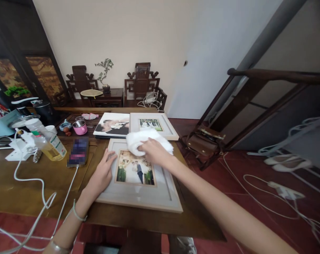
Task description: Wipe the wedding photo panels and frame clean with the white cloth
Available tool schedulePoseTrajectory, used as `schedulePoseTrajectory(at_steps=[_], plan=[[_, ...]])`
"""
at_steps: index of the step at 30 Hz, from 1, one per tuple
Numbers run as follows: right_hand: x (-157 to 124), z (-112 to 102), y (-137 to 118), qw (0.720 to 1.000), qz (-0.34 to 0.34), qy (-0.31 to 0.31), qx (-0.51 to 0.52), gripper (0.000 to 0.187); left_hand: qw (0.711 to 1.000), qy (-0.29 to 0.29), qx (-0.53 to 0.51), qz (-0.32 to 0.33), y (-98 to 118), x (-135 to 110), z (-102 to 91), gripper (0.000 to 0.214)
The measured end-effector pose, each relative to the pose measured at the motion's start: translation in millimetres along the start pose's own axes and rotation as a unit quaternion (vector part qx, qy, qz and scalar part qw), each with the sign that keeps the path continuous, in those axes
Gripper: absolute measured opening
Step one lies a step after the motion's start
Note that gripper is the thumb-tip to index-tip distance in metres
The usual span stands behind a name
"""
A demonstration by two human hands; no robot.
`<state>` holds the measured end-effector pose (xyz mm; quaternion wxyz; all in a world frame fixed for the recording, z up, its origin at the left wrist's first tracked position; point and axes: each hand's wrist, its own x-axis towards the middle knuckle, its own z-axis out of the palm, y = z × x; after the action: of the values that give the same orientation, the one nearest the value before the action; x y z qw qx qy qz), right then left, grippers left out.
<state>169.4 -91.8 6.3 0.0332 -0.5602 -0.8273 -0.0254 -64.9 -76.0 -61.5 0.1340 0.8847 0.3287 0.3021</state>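
A pale wooden picture frame (146,195) with a wedding photo (135,168) lies flat on the brown table. My left hand (104,171) rests on its left side, fingers stretched along the edge. Closed on a white cloth (149,137), my right hand (152,150) presses it onto the upper part of the frame. The cloth covers the frame's upper right area and overlaps a second picture frame (172,131) just behind. Beside that one lies a white photo album or print (112,124) with a dark lower edge.
To the left stand an oil-coloured bottle (53,146), a phone (78,152) on a white cable, a power strip (21,150) and a pink cup (80,127). A wooden chair (271,76) with a brown bag (203,143) stands right. Cables cross the red floor.
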Motion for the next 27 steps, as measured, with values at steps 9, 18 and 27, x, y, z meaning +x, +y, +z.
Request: schedulePoseTrajectory(at_steps=[9, 18, 27], plan=[[-91, -8, -7, 0.996, 0.063, -0.052, -0.018, 0.054, 0.999, -0.021, 0.022, -0.023, -7, -1, 6.7, 0.056], [-127, -28, -57, 0.985, 0.080, -0.124, 0.087, 0.053, 0.998, -0.030, 0.040, -0.042, -4, -3, 3.8, 0.046], [-43, 19, 13, 0.994, 0.108, 0.029, -0.013, 0.041, 0.998, -0.031, 0.021, -0.041, -6, -3, 3.2, 0.047]])
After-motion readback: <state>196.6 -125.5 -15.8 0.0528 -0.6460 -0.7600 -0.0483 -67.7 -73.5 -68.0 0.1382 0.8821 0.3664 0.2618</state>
